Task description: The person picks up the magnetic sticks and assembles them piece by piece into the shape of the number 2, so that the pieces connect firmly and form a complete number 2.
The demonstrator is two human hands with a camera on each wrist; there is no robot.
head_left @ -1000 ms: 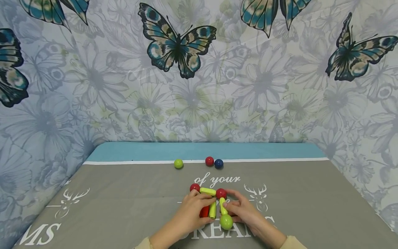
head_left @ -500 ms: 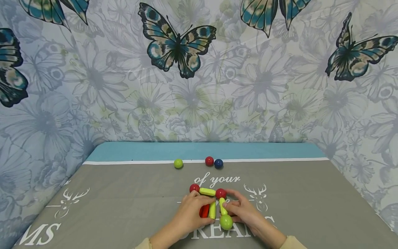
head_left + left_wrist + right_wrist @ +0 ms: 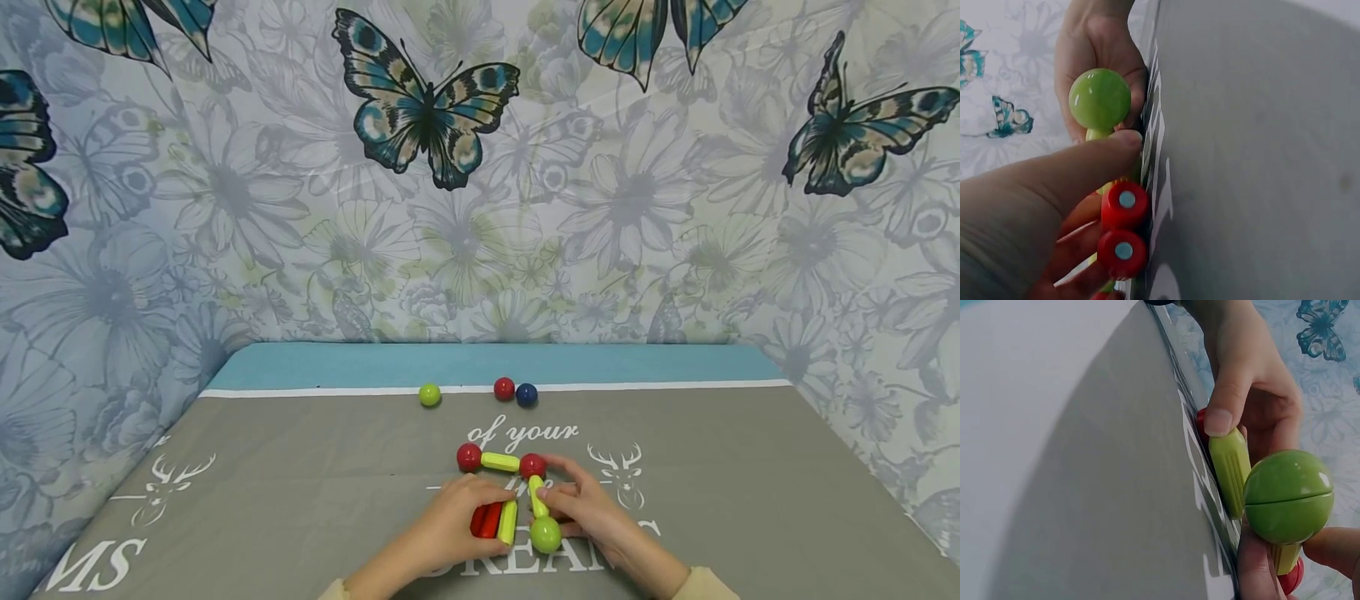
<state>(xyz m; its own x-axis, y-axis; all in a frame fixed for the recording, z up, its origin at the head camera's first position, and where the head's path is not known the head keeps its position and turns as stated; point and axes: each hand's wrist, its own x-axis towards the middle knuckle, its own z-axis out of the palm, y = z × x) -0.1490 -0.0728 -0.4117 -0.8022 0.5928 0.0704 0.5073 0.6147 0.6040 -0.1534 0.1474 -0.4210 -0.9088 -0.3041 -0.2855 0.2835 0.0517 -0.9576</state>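
With twelve o'clock pointing away from the person, the pale left sleeve (image 3: 335,590) is showing nearest at seven and the pale right sleeve (image 3: 705,583) at five. Between them, a little farther off, a near green ball (image 3: 545,534) is ending a joined chain over the grey cloth (image 3: 300,517).

Between nine and ten o'clock from that ball, the left hand (image 3: 453,517) is gripping two red rods (image 3: 491,521) and, on their three o'clock side, a loose lime rod (image 3: 507,522) between thumb and fingers. At two o'clock the right hand (image 3: 592,508) is pinching a joined lime rod (image 3: 537,500), which is running towards twelve into a middle red ball (image 3: 532,466). From there a far lime rod (image 3: 500,462) is pointing to nine, where an end red ball (image 3: 468,457) is capping it.

Farther out, a blue ball (image 3: 527,395) is resting at twelve from the middle red ball. A loose red ball (image 3: 504,388) is lying just beside it towards nine, and a loose green ball (image 3: 430,395) is sitting well apart, farther towards nine. Behind everything, a butterfly-patterned backdrop (image 3: 480,275) is rising.
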